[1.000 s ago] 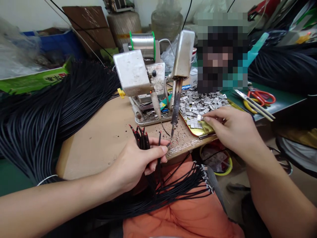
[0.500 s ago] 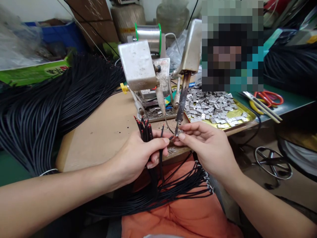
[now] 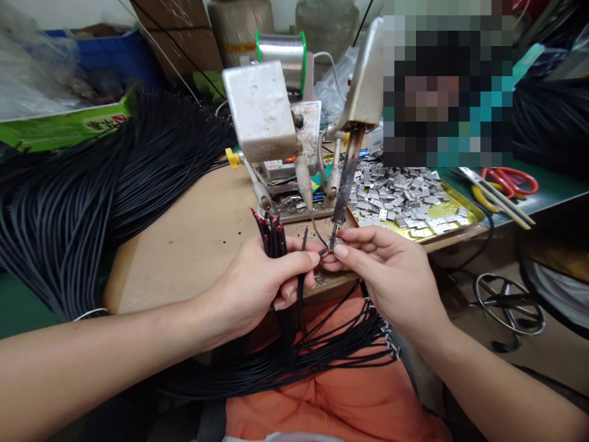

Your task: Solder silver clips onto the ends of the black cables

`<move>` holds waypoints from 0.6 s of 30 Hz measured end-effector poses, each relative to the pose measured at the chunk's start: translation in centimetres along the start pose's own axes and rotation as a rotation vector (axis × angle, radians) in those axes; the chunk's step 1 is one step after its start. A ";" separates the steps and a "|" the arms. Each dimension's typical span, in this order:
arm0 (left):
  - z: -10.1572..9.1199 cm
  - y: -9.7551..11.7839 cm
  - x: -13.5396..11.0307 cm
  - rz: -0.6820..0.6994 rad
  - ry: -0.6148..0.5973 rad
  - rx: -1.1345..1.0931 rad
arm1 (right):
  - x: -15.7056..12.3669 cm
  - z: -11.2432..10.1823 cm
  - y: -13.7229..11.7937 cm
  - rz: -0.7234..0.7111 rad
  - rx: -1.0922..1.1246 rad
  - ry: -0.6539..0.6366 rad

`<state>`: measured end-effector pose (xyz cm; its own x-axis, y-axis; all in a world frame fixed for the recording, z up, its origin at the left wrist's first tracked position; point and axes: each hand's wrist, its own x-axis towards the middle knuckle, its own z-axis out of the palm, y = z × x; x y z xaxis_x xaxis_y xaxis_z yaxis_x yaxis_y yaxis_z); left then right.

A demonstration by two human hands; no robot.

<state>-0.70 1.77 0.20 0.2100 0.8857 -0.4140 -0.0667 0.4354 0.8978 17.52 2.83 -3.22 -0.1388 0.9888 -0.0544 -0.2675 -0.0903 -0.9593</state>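
Pinched in the right hand (image 3: 386, 276), a small metal terminal (image 3: 338, 243) — just under the tip of the soldering iron (image 3: 346, 178) — and clenched in the left hand (image 3: 262, 282), a bundle of red-tipped black wires (image 3: 275, 242), one wire bent across to the terminal.

A tan wooden workbench (image 3: 184, 258) — under a heap of black cables (image 3: 59, 215), a soldering stand (image 3: 299, 210) and a brass-coloured tray (image 3: 464, 215).

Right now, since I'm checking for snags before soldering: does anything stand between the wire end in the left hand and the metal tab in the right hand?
Nothing visible does. The black wire held in the left hand reaches the metal tab pinched by the right hand, with the soldering iron tip right at the tab.
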 end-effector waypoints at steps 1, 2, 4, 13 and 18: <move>0.0 0.0 0.0 0.004 -0.003 -0.001 | 0.0 0.0 0.0 -0.003 -0.001 0.003; 0.0 0.0 0.0 0.008 -0.004 -0.003 | 0.0 0.0 0.1 -0.005 -0.001 0.005; -0.1 0.0 0.0 0.014 -0.006 -0.007 | 0.0 0.0 0.2 -0.010 0.003 0.003; -0.1 -0.1 0.3 0.013 -0.013 -0.015 | 0.1 0.1 0.3 -0.030 0.030 0.003; -0.1 0.0 0.2 0.006 -0.022 -0.024 | 0.0 0.1 0.2 -0.037 0.024 0.005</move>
<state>-0.77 1.97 0.08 0.2308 0.8846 -0.4051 -0.0911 0.4342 0.8962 17.41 2.77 -3.40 -0.1232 0.9922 -0.0205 -0.2953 -0.0564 -0.9538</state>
